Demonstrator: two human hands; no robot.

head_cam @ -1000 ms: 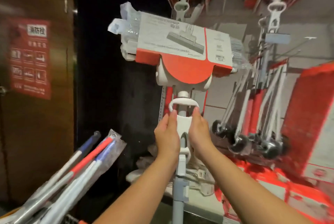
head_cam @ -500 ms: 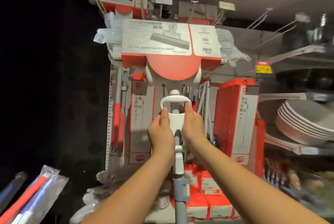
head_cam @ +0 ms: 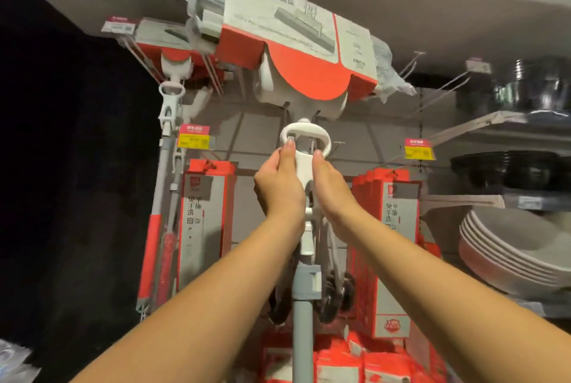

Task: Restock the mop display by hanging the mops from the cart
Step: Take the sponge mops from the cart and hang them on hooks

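Note:
I hold a mop (head_cam: 304,299) upright in front of the display, head up. Its head wears a red and grey cardboard sleeve (head_cam: 296,39) with clear plastic at both ends, raised close to the ceiling. My left hand (head_cam: 279,185) and my right hand (head_cam: 329,188) grip the white lever piece (head_cam: 304,147) just under the head, one on each side, thumbs up by its oval loop. The grey pole runs down between my forearms. Another mop (head_cam: 168,141) of the same kind hangs at the upper left of the display.
Bare wire pegs (head_cam: 445,83) stick out at the upper right. Red and grey boxes (head_cam: 207,228) hang on both sides, with yellow price tags (head_cam: 194,140) above. Stacked bowls (head_cam: 513,243) sit on shelves at right. Red packs (head_cam: 355,361) lie below.
I have lifted the mop higher and closer to the top pegs, and my view has tilted up. The cart's mops at lower left have left the view.

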